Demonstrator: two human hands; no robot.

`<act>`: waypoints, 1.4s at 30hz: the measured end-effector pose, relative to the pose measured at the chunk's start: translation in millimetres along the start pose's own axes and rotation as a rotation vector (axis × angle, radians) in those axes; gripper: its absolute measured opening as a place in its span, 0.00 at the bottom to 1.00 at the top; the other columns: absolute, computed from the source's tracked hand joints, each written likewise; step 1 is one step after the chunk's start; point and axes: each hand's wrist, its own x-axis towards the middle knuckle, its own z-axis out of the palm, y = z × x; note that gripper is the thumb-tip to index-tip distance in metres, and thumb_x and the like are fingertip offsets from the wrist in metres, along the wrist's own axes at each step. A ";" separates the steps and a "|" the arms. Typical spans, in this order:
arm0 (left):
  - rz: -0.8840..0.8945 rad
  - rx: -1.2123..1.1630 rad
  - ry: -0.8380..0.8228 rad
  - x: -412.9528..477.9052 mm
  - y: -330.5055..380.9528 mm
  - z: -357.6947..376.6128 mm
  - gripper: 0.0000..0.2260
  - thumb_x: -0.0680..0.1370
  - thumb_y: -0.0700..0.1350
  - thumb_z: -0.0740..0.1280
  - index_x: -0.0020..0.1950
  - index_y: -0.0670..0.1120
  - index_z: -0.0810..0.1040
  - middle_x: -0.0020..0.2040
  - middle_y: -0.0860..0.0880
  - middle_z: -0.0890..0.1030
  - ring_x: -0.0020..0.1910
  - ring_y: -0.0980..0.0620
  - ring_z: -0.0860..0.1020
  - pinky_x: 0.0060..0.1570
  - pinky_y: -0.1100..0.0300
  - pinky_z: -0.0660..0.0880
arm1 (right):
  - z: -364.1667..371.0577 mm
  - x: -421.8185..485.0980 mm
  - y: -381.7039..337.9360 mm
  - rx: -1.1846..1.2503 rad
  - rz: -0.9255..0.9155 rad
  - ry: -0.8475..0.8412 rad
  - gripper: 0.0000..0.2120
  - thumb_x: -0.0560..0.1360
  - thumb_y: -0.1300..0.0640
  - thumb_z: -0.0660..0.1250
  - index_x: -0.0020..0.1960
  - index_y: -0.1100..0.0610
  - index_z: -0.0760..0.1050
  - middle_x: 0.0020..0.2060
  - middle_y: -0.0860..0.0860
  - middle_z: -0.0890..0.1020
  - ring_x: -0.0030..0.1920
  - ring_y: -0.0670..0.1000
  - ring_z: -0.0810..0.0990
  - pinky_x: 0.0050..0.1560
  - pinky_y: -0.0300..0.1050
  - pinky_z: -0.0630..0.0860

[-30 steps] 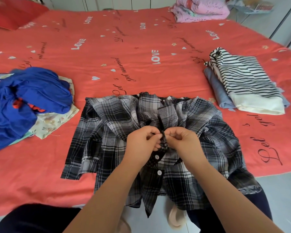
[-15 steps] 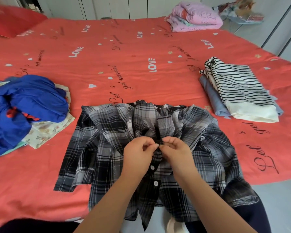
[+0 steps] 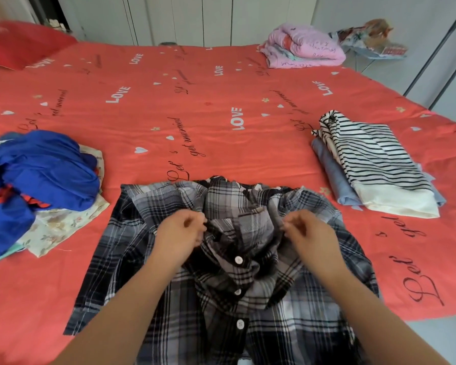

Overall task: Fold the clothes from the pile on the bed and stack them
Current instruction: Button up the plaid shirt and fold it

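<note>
Left hand (image 3: 181, 234) and right hand (image 3: 309, 235) have parted toward 9 and 3 o'clock, each pinching the plaid shirt (image 3: 244, 233); buttoning likely complete.

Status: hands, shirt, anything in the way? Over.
Left hand and right hand each pinch the plaid shirt near its collar. Shirt buttoned, rumpled, on the bed. Nothing in the way.

On the bed (image 3: 195, 101) before you: shirt (image 3: 132, 233) at 6 o'clock, pile (image 3: 37, 175) at 9 o'clock, stack (image 3: 374, 164) at 3 o'clock.
</note>
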 end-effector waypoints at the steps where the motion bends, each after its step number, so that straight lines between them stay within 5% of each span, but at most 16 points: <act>1: 0.039 0.059 0.021 8.4 7.4 0.6 0.11 0.79 0.50 0.60 0.43 0.47 0.76 0.40 0.50 0.80 0.38 0.51 0.79 0.42 0.58 0.79 | 0.0 12.9 0.3 0.008 0.065 -0.043 0.01 0.75 0.56 0.66 0.45 0.51 0.75 0.36 0.41 0.79 0.41 0.46 0.81 0.43 0.28 0.72; 3: 0.090 0.274 -0.040 24.1 20.1 6.3 0.16 0.78 0.58 0.57 0.43 0.48 0.73 0.41 0.51 0.79 0.40 0.50 0.79 0.43 0.56 0.77 | 6.4 32.9 -5.4 0.057 0.239 -0.212 0.10 0.76 0.50 0.63 0.49 0.56 0.76 0.37 0.48 0.81 0.41 0.50 0.83 0.47 0.44 0.80; 6: -0.011 0.415 -0.298 38.7 29.3 21.0 0.21 0.75 0.62 0.61 0.48 0.44 0.76 0.40 0.50 0.73 0.41 0.49 0.76 0.40 0.60 0.76 | 18.9 49.2 -14.2 0.034 0.396 -0.516 0.20 0.78 0.48 0.61 0.56 0.65 0.75 0.39 0.56 0.80 0.35 0.49 0.82 0.38 0.40 0.81; 10: -0.169 0.379 -0.490 38.8 25.5 29.2 0.06 0.75 0.43 0.68 0.45 0.40 0.80 0.39 0.47 0.75 0.36 0.53 0.74 0.29 0.66 0.77 | 20.4 50.1 -20.3 0.066 0.469 -0.720 0.05 0.73 0.66 0.66 0.48 0.62 0.77 0.34 0.53 0.77 0.31 0.47 0.77 0.40 0.42 0.80; 13: -0.139 0.127 -0.325 46.3 30.8 13.4 0.08 0.75 0.42 0.67 0.41 0.38 0.77 0.38 0.44 0.75 0.34 0.52 0.74 0.24 0.69 0.72 | -2.8 60.7 -31.4 -0.036 0.377 -0.609 0.10 0.72 0.68 0.63 0.50 0.61 0.79 0.30 0.52 0.78 0.29 0.48 0.77 0.35 0.39 0.79; 17: -0.095 -0.339 -0.121 59.3 59.6 -8.5 0.08 0.77 0.43 0.65 0.38 0.45 0.73 0.38 0.46 0.74 0.35 0.51 0.75 0.27 0.65 0.75 | -35.7 84.1 -60.1 -0.206 0.145 -0.333 0.06 0.71 0.57 0.67 0.41 0.59 0.80 0.32 0.58 0.83 0.35 0.53 0.82 0.40 0.46 0.80; 20: -0.016 -0.455 0.058 79.3 85.2 -15.7 0.08 0.78 0.42 0.63 0.39 0.46 0.71 0.39 0.43 0.73 0.34 0.50 0.74 0.35 0.58 0.75 | -43.0 111.7 -78.4 0.390 0.333 -0.273 0.05 0.74 0.61 0.66 0.40 0.61 0.75 0.27 0.54 0.79 0.23 0.46 0.79 0.23 0.34 0.74; 22: 0.021 -0.519 0.166 100.1 103.6 -22.0 0.09 0.78 0.41 0.63 0.38 0.46 0.70 0.39 0.43 0.73 0.35 0.48 0.73 0.39 0.55 0.73 | -45.6 142.1 -86.7 0.711 0.436 -0.252 0.03 0.75 0.66 0.63 0.43 0.63 0.74 0.30 0.56 0.80 0.23 0.47 0.80 0.23 0.33 0.74; 25: 0.071 -0.597 0.269 138.1 131.4 -28.4 0.11 0.78 0.39 0.63 0.35 0.46 0.68 0.35 0.44 0.73 0.39 0.47 0.73 0.43 0.49 0.75 | -41.8 196.9 -98.4 0.884 0.421 -0.154 0.03 0.74 0.68 0.62 0.44 0.65 0.73 0.26 0.55 0.81 0.25 0.48 0.81 0.26 0.35 0.77; 29: 0.162 -0.691 0.309 197.2 168.9 -18.7 0.13 0.78 0.37 0.63 0.33 0.45 0.68 0.33 0.44 0.72 0.38 0.46 0.74 0.41 0.52 0.78 | -24.4 270.6 -118.3 0.946 0.289 -0.007 0.08 0.74 0.69 0.63 0.38 0.61 0.71 0.35 0.56 0.76 0.35 0.50 0.78 0.32 0.36 0.79; 32: 0.257 -0.575 0.081 238.3 175.5 -2.2 0.04 0.79 0.40 0.62 0.50 0.42 0.76 0.51 0.43 0.79 0.55 0.46 0.75 0.60 0.47 0.72 | -7.7 312.0 -117.8 1.017 0.172 -0.158 0.05 0.76 0.65 0.63 0.47 0.56 0.72 0.46 0.51 0.78 0.47 0.50 0.77 0.55 0.45 0.75; 35: 0.249 -0.185 0.018 273.2 135.9 10.8 0.19 0.79 0.43 0.62 0.69 0.44 0.67 0.70 0.47 0.68 0.68 0.48 0.67 0.66 0.57 0.62 | 17.6 325.3 -77.2 0.676 0.149 -0.220 0.25 0.75 0.65 0.65 0.70 0.55 0.65 0.64 0.48 0.71 0.61 0.52 0.73 0.67 0.51 0.67; 39: 0.245 0.282 0.098 286.7 50.4 8.5 0.18 0.77 0.40 0.65 0.66 0.40 0.70 0.65 0.41 0.73 0.63 0.45 0.72 0.64 0.56 0.67 | 47.2 292.7 -3.0 -0.011 0.080 -0.206 0.20 0.73 0.65 0.66 0.64 0.55 0.72 0.60 0.56 0.78 0.59 0.53 0.76 0.56 0.41 0.69; 42: 0.196 0.498 0.056 278.8 -5.3 -0.2 0.14 0.78 0.42 0.62 0.63 0.41 0.72 0.61 0.40 0.77 0.60 0.43 0.74 0.59 0.55 0.69 | 54.6 266.0 42.8 -0.368 -0.039 -0.180 0.21 0.72 0.65 0.65 0.64 0.57 0.73 0.60 0.58 0.77 0.61 0.57 0.74 0.59 0.42 0.66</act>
